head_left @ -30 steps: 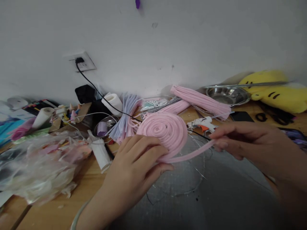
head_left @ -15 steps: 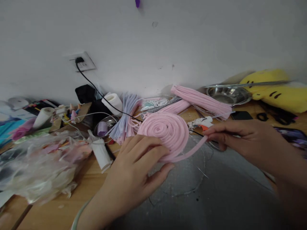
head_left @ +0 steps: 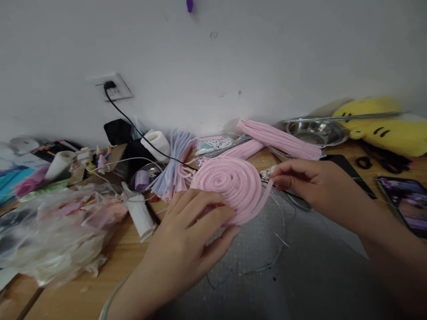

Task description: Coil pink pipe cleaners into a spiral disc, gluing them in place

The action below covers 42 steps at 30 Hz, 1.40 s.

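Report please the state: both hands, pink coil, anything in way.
Left hand on coil, near edge. Right hand pinching its loose end. Coil wound in spiral, end off rim. Black cord passing behind coil.

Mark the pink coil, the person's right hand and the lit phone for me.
Pink coil (head_left: pixel 225 182): head view, on the windings near its center.
Right hand (head_left: pixel 312 183): head view, middle of the hand.
Lit phone (head_left: pixel 405 202): head view, on its screen.

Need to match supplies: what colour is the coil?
The coil is pale pink, best seen in the head view.
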{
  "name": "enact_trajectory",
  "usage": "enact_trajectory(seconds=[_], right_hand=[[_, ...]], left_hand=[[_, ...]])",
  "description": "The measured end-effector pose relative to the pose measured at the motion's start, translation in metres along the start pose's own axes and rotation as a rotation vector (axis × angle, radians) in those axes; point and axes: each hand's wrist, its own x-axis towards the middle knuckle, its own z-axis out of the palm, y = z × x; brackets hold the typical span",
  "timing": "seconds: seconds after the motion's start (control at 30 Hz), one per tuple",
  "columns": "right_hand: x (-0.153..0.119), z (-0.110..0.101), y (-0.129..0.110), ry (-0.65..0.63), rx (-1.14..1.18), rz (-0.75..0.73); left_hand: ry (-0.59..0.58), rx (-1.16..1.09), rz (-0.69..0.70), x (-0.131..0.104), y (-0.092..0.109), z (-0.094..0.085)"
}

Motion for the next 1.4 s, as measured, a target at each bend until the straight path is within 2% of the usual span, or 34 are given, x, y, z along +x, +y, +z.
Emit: enact_trajectory(seconds=[0.17,0.5,0.7,0.77,0.93,1.0,1.07,1.13,1.23,1.4], right_hand=[[0.003,0.002,0.0,-0.034,0.059,0.072],[0.006,0.009,0.0,-0.072,0.081,0.038],[0.011,0.016,-0.003,-0.032,0.111,0.011],[0.016,0.017,0.0,-0.024,0.101,-0.056],[0.03,0.015,0.016,0.016,0.047,-0.388],[0.034,0.012,0.018,-0.043,0.049,-0.411],[0.036,0.01,0.016,-0.146,0.095,-0.37],[0.037,0.009,0.013,-0.193,0.131,-0.319],[0.037,0.009,0.005,-0.162,0.122,-0.294],[0.02,0.014,-0.02,-0.17,0.032,-0.294]], left_hand=[[0.001,0.016,0.005,0.001,0.0,0.0],[-0.011,0.007,0.021,0.0,0.001,-0.001],[-0.012,0.009,0.036,0.0,0.001,-0.001],[-0.015,0.006,0.041,0.0,0.001,-0.001],[-0.032,0.001,0.038,0.0,-0.002,-0.002],[-0.039,-0.004,0.043,0.0,-0.003,-0.002],[-0.044,0.004,0.045,-0.001,-0.004,-0.002],[-0.039,0.051,0.057,-0.002,-0.006,-0.003],[-0.024,0.141,0.076,-0.005,-0.012,-0.01],[0.003,0.265,0.05,-0.013,-0.03,-0.035]])
